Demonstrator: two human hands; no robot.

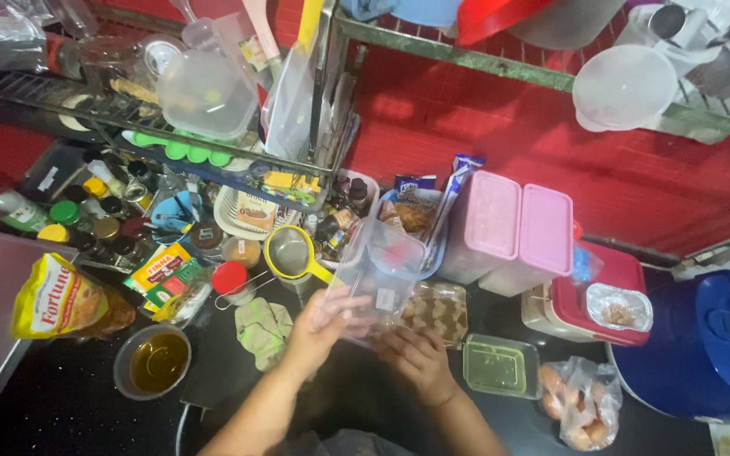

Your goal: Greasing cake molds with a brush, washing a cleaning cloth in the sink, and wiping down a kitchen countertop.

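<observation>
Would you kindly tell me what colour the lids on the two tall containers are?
Pink lids, seen best in the head view.

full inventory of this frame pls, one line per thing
clear plastic tub: 1, see-through, centre, in both hands
pink-lidded boxes: 2, pink lids, right of the tub
yellow strainer: 1, yellow rim, left of the tub
bowl of oil: 1, metal, lower left
oil pouch: 1, yellow, far left
green-lidded box: 1, pale green, lower right
bag of eggs: 1, clear bag, brown eggs, lower right
blue container: 1, dark blue, far right
spice jars: many, mixed caps, left under the rack
left hand: 1, on the tub's left side
right hand: 1, under the tub
</observation>
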